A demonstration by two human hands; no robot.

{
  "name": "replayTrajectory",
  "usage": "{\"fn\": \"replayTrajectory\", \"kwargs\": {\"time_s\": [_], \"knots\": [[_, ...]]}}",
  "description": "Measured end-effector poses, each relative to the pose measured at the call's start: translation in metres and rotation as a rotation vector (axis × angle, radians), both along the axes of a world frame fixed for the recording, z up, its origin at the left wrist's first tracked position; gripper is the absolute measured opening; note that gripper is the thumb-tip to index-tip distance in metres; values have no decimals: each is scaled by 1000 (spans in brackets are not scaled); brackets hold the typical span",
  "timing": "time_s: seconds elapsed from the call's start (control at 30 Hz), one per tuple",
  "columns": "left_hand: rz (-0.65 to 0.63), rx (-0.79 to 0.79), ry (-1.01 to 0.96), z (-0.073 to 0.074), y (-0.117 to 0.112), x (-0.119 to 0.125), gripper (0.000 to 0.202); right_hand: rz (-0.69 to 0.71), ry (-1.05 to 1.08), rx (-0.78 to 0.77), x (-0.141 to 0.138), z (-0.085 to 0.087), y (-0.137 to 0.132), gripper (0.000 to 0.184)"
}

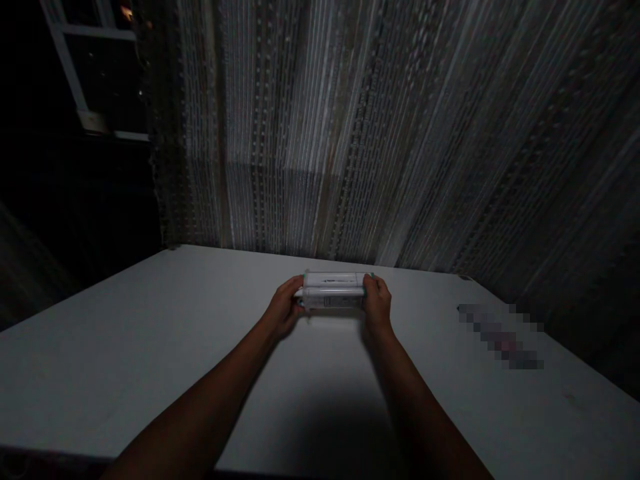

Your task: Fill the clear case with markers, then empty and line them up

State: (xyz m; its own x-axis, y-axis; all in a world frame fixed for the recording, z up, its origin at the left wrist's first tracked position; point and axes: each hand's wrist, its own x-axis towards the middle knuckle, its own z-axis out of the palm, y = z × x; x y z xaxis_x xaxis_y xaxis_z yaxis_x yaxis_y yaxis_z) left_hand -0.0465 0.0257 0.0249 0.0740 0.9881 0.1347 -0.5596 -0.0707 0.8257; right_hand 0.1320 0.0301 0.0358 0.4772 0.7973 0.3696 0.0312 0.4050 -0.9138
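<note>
A bundle of white marker-like tubes [334,291] lies crosswise over the far middle of a white table [150,333]. My left hand [284,308] grips its left end and my right hand [377,303] grips its right end. Both arms reach forward from the near edge. Small green caps show at the ends, beside my fingertips. How many tubes are in the bundle is too dim to tell.
A string curtain [380,133] hangs behind the table's far edge. A dark window with a white frame [80,73] is at the upper left. A blurred-out patch [500,337] lies on the table's right side. The room is dim.
</note>
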Motion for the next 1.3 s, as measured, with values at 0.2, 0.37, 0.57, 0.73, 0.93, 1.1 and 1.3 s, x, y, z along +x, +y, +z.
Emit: {"fn": "replayTrajectory", "kwargs": {"time_s": [0.2, 0.37, 0.57, 0.73, 0.93, 1.1, 1.3], "knots": [[29, 79, 20, -7, 7, 1, 23, 2, 15, 16, 2, 0, 3, 39], [84, 65, 17, -13, 11, 3, 20, -31, -67, 24, -2, 9, -6, 43], [-9, -126, -98, -15, 13, 4, 24, -98, -281, 108, -8, 16, -19, 46], [-111, -267, -146, -11, 7, 6, 33, -170, -515, 279, -11, 19, -25, 36], [-154, -324, -114, -12, 6, 7, 40, -188, -630, 357, -16, 19, -29, 30], [-135, -261, -64, -13, 7, 6, 35, -193, -565, 318, -14, 18, -28, 32], [-144, -145, -39, -13, 6, 4, 29, -177, -431, 206, -10, 16, -22, 38]]}}
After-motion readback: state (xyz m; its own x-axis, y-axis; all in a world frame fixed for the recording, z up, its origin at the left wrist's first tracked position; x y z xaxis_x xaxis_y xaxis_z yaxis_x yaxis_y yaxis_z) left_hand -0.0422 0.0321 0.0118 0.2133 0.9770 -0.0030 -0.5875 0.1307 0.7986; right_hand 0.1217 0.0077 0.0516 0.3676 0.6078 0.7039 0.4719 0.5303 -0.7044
